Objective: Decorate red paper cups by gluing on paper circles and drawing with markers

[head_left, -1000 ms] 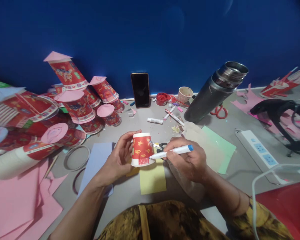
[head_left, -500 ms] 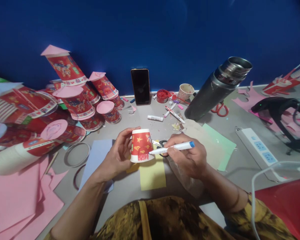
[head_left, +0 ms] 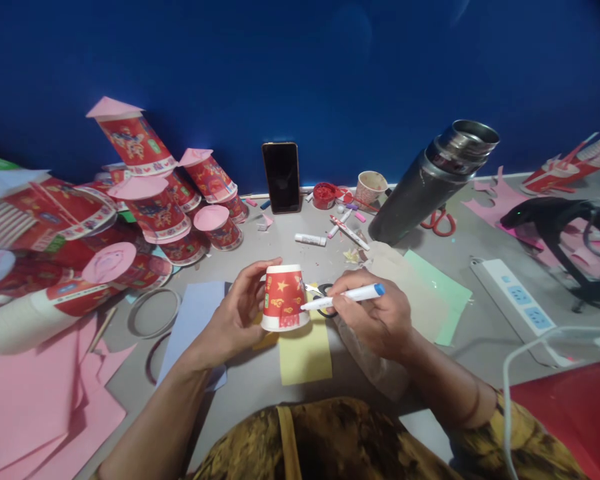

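At the far left, pink paper lies in overlapping sheets, and beyond it decorated red cups stand stacked in towers, several topped with pink paper; they seem grouped at that side to leave the middle of the tabletop for handwork. Next come a roll of tape, lying flat, and a sheet of blue paper, partly under the left forearm. The left hand is curved around the left side of a red paper cup, which is at the centre, wide white rim downward, over yellow paper; whether the rim rests on anything cannot be told. Gripping from the side appears to steady the cup while leaving its front, with red strokes on the white band, uncovered. A phone leans upright by the blue wall. Scissors lie behind the white marker, which the right hand pinches like a pen, its blue end outward and its tip at or just beside the cup; that slant probably helps control the tip. Farther right are a dark flask, green paper and a power strip.
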A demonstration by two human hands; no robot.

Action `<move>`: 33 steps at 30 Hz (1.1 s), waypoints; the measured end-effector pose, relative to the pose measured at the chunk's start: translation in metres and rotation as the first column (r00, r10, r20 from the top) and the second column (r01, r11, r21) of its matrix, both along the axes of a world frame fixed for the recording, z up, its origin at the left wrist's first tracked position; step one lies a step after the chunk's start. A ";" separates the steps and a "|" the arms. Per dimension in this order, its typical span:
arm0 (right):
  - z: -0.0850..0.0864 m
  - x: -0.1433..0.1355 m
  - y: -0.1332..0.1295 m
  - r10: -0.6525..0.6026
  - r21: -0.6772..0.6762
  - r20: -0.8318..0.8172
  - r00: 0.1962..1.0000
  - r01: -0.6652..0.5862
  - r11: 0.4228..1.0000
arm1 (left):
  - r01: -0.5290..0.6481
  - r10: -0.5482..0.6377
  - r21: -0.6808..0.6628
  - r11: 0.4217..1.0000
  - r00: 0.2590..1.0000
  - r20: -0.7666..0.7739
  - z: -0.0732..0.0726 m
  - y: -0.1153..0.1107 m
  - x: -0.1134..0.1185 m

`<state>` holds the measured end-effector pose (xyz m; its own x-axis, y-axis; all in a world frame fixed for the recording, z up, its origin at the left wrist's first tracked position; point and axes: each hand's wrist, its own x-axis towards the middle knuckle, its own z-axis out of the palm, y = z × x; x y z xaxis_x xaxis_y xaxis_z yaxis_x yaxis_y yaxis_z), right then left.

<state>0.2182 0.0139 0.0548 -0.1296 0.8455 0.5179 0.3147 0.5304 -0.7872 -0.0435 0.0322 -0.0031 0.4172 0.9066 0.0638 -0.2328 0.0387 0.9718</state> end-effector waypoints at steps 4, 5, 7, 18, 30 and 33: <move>0.000 -0.001 0.000 -0.011 0.012 0.003 1.000 0.011 1.000 | 0.001 -0.001 0.013 1.000 1.000 -0.019 0.002 -0.001 0.001; 0.000 -0.001 0.000 -0.011 0.023 0.004 1.000 0.011 1.000 | 0.000 0.000 0.015 1.000 1.000 -0.028 0.003 -0.001 0.002; 0.000 -0.002 0.001 -0.015 0.042 0.004 1.000 0.015 0.999 | 0.005 -0.004 0.013 1.000 0.999 -0.048 0.006 -0.002 0.002; 0.001 -0.006 0.002 0.077 0.142 -0.031 0.997 -0.072 0.987 | 0.093 -0.094 -0.009 0.996 0.994 -0.062 0.012 -0.005 0.006; -0.002 -0.007 0.003 0.203 0.283 0.045 0.978 -0.207 0.936 | 0.065 -0.068 -0.032 0.997 0.993 -0.100 0.014 -0.004 0.006; -0.002 -0.008 0.003 0.165 0.288 0.049 0.985 -0.172 0.942 | 0.072 -0.076 -0.039 0.997 0.992 -0.102 0.014 -0.005 0.007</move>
<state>0.2102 0.0169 0.0526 -0.2721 0.6237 0.7328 0.2177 0.7817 -0.5845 -0.0368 0.0274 0.0114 0.4859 0.8739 -0.0146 -0.1264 0.0869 0.9882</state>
